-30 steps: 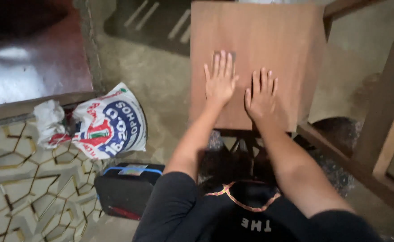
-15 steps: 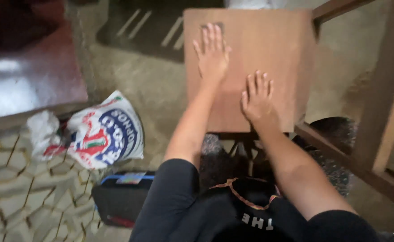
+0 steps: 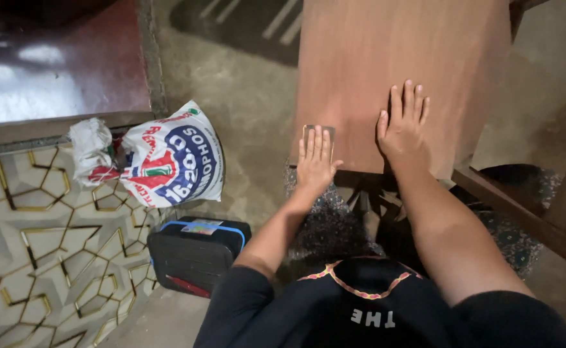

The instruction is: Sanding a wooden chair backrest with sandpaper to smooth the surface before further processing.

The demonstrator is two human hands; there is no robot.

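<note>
A reddish-brown wooden board (image 3: 373, 58) lies flat in front of me, on a dark stand that is mostly hidden. My left hand (image 3: 315, 162) presses flat on a small grey rectangular abrasive sheet (image 3: 332, 134) near the board's near-left edge; only the sheet's top and right edges show past the fingers. My right hand (image 3: 404, 125) rests palm down on the bare board, further right and a little further away, with its fingers spread and nothing in it.
On the concrete floor (image 3: 244, 109) to the left lie a white printed sack (image 3: 173, 158) and a black case with blue trim (image 3: 196, 251). A pale panel with gold lines (image 3: 38, 245) and a glossy dark red surface (image 3: 57, 71) lie beyond. A wooden frame (image 3: 521, 212) stands at the right.
My left hand slid the sheet away along the board, then pulled it back to the near edge. My right hand has stayed pressed on the board.
</note>
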